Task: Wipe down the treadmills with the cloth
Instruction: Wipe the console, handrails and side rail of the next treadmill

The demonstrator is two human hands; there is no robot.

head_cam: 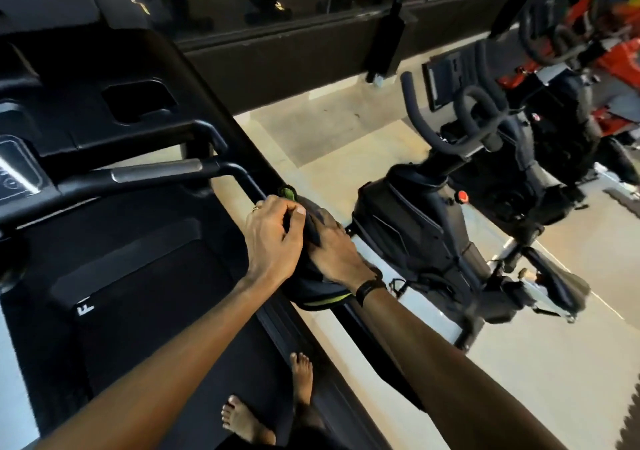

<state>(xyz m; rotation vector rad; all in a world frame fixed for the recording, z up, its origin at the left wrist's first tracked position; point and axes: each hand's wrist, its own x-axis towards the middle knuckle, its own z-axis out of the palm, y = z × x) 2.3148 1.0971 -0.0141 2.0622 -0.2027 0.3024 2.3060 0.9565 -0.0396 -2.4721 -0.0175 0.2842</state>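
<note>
Cloth, dark with lime-green edging [313,294], mostly buried under two hands; only a green tip above the knuckles and a striped fold near the wrist show. It sits bunched on the right side handrail [249,181] of one black treadmill [145,276]. Left hand [273,238]: fingers curled, thumb and forefinger pinching a fold of cloth; ring on one finger. Right hand [334,254]: laid flat over the bundle, fingertips hidden beneath the left hand, so cannot tell whether they grip. Black wristband [369,290] on that wrist. Treadmill console cut off at left edge. Two bare feet [301,378] on the deck. One black exercise bike [446,228] to the right; red machine behind it blurred.
</note>
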